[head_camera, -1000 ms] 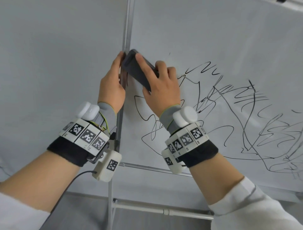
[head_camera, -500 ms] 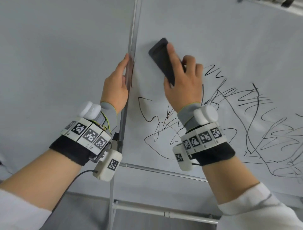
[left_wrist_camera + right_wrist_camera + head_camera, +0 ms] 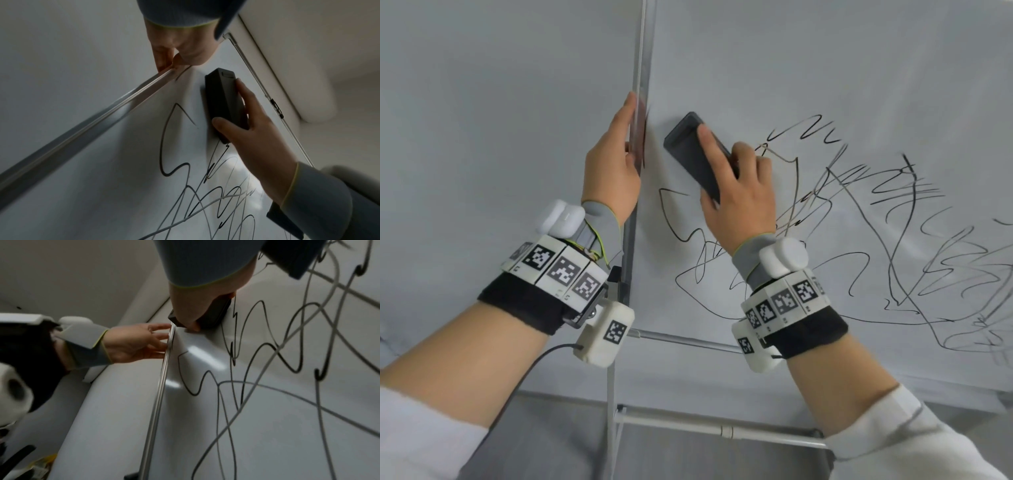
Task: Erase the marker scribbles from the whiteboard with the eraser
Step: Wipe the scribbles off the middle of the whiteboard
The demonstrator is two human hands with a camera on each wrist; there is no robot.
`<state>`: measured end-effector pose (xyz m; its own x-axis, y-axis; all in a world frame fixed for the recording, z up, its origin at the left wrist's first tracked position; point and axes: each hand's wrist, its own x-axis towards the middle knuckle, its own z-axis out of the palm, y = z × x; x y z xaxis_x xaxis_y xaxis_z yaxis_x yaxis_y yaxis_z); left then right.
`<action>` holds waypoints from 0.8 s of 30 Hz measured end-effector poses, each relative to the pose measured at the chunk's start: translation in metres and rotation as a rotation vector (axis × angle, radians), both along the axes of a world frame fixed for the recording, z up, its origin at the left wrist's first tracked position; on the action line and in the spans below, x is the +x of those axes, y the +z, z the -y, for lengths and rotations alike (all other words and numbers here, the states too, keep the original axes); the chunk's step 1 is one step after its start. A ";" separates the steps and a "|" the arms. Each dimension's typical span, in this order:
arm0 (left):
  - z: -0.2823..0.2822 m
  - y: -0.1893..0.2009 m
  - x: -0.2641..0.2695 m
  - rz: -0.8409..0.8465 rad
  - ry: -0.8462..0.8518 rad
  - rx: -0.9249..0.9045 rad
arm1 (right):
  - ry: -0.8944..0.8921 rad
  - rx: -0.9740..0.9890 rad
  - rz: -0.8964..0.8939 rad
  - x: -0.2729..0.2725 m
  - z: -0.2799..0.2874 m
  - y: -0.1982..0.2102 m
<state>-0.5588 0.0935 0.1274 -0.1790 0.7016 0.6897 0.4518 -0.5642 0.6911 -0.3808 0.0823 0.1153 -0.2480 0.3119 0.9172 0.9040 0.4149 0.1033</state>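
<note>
A black eraser (image 3: 690,152) (image 3: 224,100) (image 3: 213,316) lies flat against the whiteboard (image 3: 791,68) near its upper left. My right hand (image 3: 736,192) (image 3: 246,129) grips it, thumb on its lower side and fingers over its back. Black marker scribbles (image 3: 876,240) (image 3: 205,186) (image 3: 277,353) cover the board below and to the right of the eraser. My left hand (image 3: 616,161) (image 3: 135,344) holds the board's left metal frame edge (image 3: 640,85) (image 3: 102,113), with the thumb in front and the fingers behind it.
A grey wall (image 3: 482,102) lies left of the board. The stand's lower crossbars (image 3: 688,425) run below the board. A thin white cable (image 3: 195,214) crosses the left wrist view.
My right hand first carried the eraser up and right off the left edge, then swept it back down-left across the top of the scribbles. The left hand stayed on the frame.
</note>
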 end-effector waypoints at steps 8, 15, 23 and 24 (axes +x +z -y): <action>-0.003 -0.004 0.002 -0.012 0.038 0.012 | -0.019 -0.104 0.127 0.004 0.007 -0.043; -0.003 -0.007 0.005 -0.049 0.158 -0.003 | 0.025 -0.053 0.050 0.001 0.006 -0.014; -0.003 -0.012 0.010 -0.086 0.188 -0.014 | -0.004 -0.108 0.139 0.002 0.006 -0.050; -0.003 -0.014 0.011 -0.098 0.199 -0.022 | -0.001 -0.123 0.157 0.003 0.006 -0.055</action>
